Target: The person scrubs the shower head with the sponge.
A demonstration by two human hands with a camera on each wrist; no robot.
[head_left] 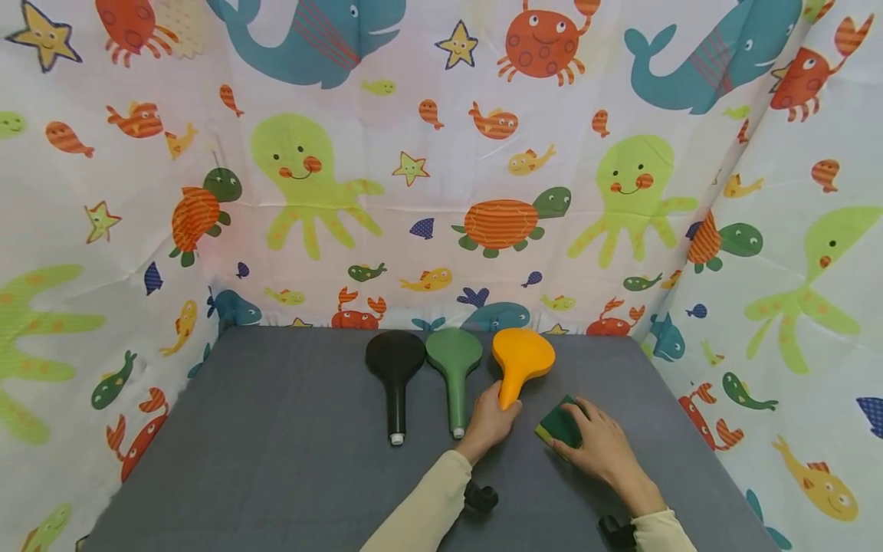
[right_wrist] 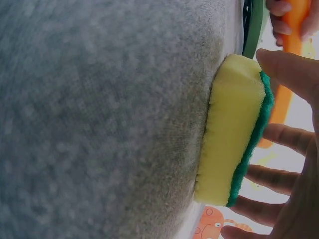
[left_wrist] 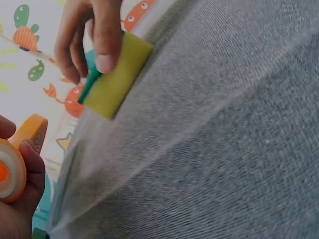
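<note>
My left hand [head_left: 491, 423] grips the handle of an orange hand shower head [head_left: 522, 354], whose round head points away from me. In the left wrist view, the orange handle's end [left_wrist: 7, 172] shows a white ring. My right hand [head_left: 603, 445] holds a sponge [head_left: 562, 425] with a green scouring side up and a yellow side against the table. The right thumb [left_wrist: 105, 59] lies on the yellow edge, and the other fingers [right_wrist: 274, 179] reach the green layer. To the left lie a green shower head [head_left: 454, 360] and a black one [head_left: 395, 360].
A grey cloth-covered table [head_left: 276, 429] lies under everything. Behind it and along both sides hangs a white curtain [head_left: 428, 215] printed with sea animals. The black and green shower heads lie side by side, white-tipped handles toward me.
</note>
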